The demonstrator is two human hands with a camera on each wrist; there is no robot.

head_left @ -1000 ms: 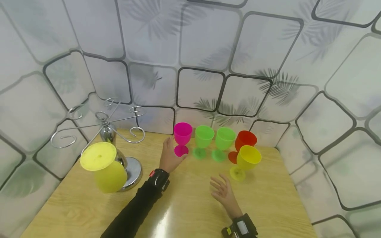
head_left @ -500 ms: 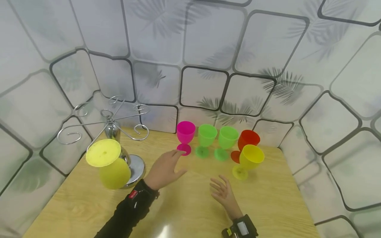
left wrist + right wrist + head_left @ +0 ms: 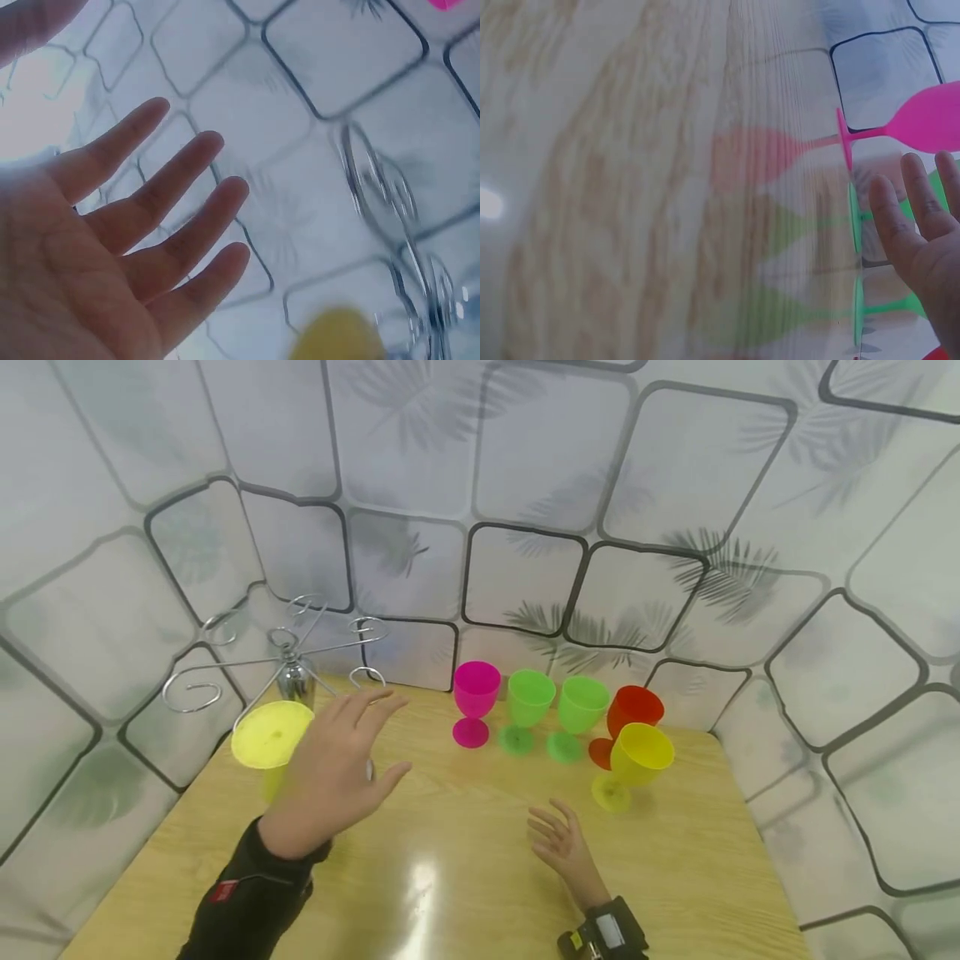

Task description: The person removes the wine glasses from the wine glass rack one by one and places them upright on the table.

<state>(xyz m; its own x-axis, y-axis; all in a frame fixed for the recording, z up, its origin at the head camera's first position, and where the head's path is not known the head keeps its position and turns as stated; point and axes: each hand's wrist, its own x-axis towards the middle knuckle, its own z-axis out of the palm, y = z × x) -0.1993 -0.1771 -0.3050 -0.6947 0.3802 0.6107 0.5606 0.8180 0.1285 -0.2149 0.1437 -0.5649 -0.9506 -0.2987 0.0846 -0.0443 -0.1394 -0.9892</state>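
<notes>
My left hand [image 3: 330,777] is raised over the left side of the table, empty, with its fingers extended and thumb apart. In the head view it overlaps an upside-down yellow goblet [image 3: 272,732], which hangs by its foot from a chrome goblet rack [image 3: 296,681] with curled arms. The hand hides most of that goblet's bowl and the rack's base. The left wrist view shows the spread fingers [image 3: 187,225] and a blurred bit of yellow [image 3: 337,337]. My right hand [image 3: 566,852] rests low over the table, fingers loosely bent and holding nothing.
Along the back of the table [image 3: 465,827] stand upright goblets: a pink one [image 3: 476,692], a green one [image 3: 531,700], another green one [image 3: 582,707] and a red one [image 3: 633,712]. A yellow goblet [image 3: 641,756] stands before the red one. A patterned wall [image 3: 540,452] encloses the table.
My left hand has left the pink goblet's side and moved left and back toward the hanging yellow goblet, empty. The pink goblet still stands. My right hand has stayed put; the head view shifted slightly.
</notes>
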